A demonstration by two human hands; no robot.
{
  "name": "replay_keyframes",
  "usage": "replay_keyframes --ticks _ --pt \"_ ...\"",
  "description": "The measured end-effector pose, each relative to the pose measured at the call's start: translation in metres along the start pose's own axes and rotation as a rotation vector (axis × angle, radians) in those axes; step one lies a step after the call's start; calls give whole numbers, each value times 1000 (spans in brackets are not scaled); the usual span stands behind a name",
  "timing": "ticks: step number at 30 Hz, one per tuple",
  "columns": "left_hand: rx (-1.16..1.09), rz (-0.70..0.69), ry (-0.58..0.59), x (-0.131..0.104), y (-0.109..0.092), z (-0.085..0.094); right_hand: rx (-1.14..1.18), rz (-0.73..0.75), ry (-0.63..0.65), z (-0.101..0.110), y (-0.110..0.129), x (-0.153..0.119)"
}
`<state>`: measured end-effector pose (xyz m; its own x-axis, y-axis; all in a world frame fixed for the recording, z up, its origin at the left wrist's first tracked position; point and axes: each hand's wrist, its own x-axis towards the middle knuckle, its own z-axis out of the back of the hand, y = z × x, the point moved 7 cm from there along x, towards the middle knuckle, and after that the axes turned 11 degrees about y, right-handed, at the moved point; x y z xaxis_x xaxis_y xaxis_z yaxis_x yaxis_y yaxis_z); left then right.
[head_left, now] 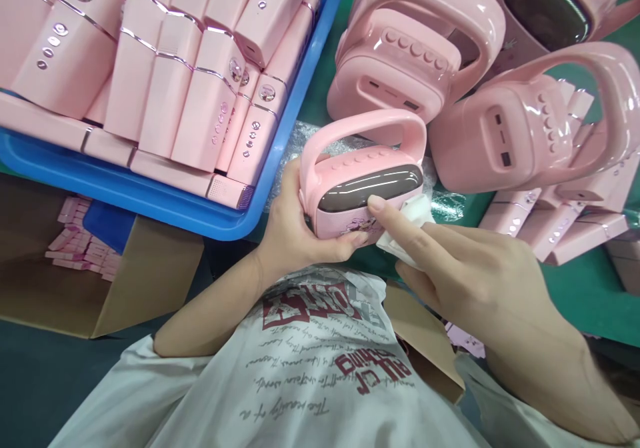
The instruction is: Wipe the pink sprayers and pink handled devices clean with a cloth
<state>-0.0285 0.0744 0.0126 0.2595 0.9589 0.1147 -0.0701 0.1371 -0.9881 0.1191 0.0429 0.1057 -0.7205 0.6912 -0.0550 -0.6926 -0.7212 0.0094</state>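
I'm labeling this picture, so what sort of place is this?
Likely a factory workshop: the pink gadget in the left hand has lookalikes beyond it, and a blue tray is packed with slimmer pink ones.

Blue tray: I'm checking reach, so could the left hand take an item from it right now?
Probably not without letting go: the left hand holds the handled device. The blue tray is close by, though, with nothing visible between.

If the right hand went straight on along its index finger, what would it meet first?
Most likely the dark panel of the pink handled device in the left hand. The index fingertip of the right hand overlaps the panel's lower edge in view; contact is unclear.
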Motion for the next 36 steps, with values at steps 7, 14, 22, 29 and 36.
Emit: replay_keyframes --ticks 7,14,22,29,36 --pt "107 -52 -29 3 -9 3 -46 79 79 1 12 14" --pt "71 -21 -43 1 -3 3 -31 26 42 7 4 3" --pt "-10 -15 -6 2 0 3 20 -6 14 9 -1 -1" --pt "12 -38 -8 2 -4 1 2 51 25 10 4 7" --pt "4 9 -4 3 -6 2 -14 44 44 11 7 9"
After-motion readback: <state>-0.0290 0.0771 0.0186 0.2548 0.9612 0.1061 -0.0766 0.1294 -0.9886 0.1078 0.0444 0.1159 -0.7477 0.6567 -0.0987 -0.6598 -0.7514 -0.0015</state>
